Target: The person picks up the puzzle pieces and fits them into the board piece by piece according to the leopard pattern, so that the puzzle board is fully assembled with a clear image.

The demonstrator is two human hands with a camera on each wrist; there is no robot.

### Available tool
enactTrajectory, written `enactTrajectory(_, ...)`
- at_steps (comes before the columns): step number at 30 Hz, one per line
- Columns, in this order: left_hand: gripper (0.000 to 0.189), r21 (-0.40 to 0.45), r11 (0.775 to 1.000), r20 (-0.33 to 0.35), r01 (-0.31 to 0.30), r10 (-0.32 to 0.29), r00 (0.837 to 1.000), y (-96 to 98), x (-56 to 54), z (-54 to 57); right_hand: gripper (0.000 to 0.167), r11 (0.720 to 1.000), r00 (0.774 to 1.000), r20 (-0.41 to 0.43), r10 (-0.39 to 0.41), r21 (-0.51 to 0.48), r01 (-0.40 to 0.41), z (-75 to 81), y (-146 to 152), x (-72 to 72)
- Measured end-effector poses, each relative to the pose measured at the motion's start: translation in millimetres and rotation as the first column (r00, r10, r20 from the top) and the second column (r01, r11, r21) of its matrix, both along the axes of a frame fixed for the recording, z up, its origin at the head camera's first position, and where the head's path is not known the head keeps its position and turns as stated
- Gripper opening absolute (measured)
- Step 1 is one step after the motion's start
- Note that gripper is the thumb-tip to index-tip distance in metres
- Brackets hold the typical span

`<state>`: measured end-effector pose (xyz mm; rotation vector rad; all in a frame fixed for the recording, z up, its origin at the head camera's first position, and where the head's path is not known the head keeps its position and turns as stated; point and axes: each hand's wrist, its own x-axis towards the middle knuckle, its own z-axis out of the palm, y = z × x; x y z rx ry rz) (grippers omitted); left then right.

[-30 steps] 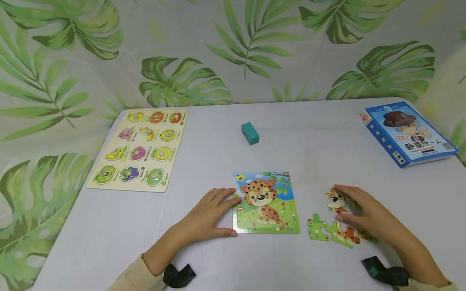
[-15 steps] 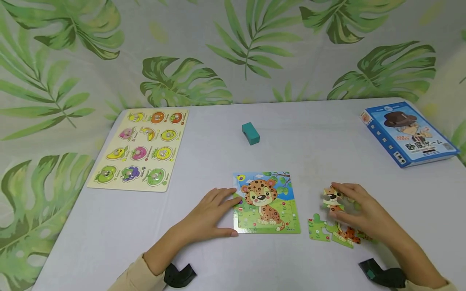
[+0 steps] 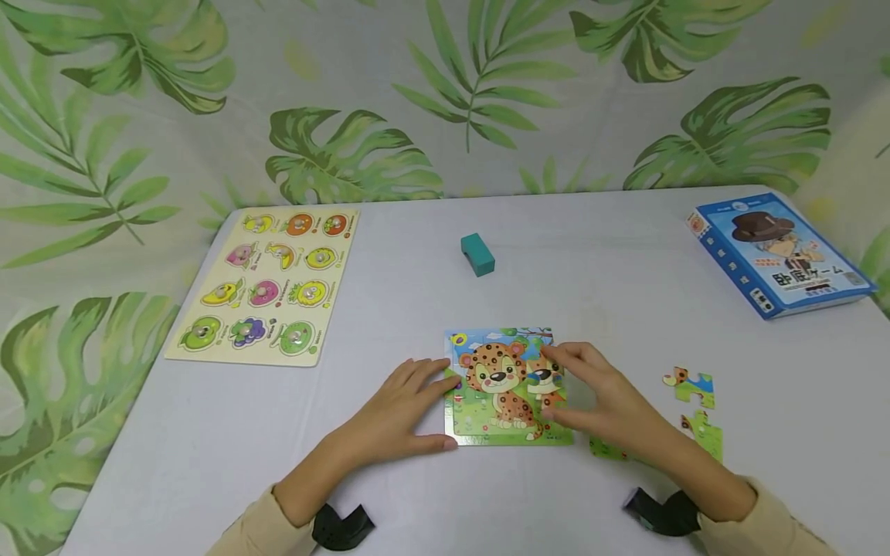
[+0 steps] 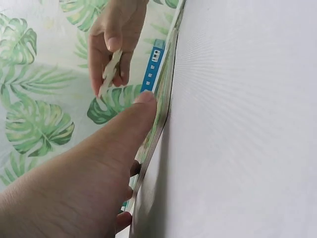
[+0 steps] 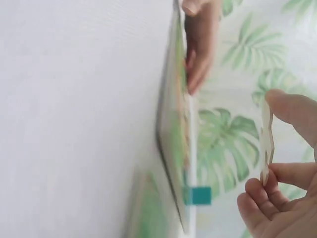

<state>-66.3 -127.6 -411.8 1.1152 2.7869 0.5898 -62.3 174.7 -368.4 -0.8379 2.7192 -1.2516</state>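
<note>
A square leopard puzzle board [image 3: 480,417] lies flat on the white table in the head view. My left hand [image 3: 389,409] rests at its left edge, fingertips on the border and thumb at the near left corner. Over the board's right side, my right hand [image 3: 612,394] pinches a jigsaw piece [image 3: 545,374] printed with part of a leopard's face. Both wrist views show that piece [image 5: 266,139] edge-on, held up off the board between thumb and fingers. Several loose pieces lie right of the board, among them a blue-and-green one [image 3: 695,386]; my right forearm hides some of them.
A fruit peg puzzle [image 3: 260,289] lies at the left. Beyond the leopard board sits a small teal block [image 3: 477,255]. A blue game box [image 3: 782,255] stands at the far right. Leaf-patterned cloth [image 3: 473,93] hangs behind the table.
My right hand has lifted a jigsaw piece from the loose pieces and carried it left to above the board's right side. My left hand has stayed at the board's edge.
</note>
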Motion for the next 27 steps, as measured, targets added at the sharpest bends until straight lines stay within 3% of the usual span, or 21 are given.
enactTrajectory(8,0.069,-0.009,1.0,-0.06,-0.022,0.021,0.998,7.1,2.4,-1.5,0.072,0.994,0.998,0.028,0.05,0.097,-0.053,-20.1,-28.3,-12.6)
enactTrajectory(16,0.07,-0.052,0.997,-0.061,-0.048,0.045,0.997,16.7,7.0,1.9,0.067,0.984,0.997,-0.058,0.051,0.173,-0.04,-29.7,-40.3,-18.9)
enactTrajectory(21,0.07,-0.087,0.995,-0.141,-0.055,0.043,0.989,23.4,8.6,2.9,0.068,0.971,0.996,-0.069,0.059,0.234,-0.041,-28.5,-44.8,-21.4)
enactTrajectory(27,0.062,-0.145,0.989,-0.252,-0.014,-0.023,0.967,31.5,5.8,1.2,0.065,0.962,0.993,-0.101,0.058,0.271,-0.029,-26.5,-46.6,-23.5)
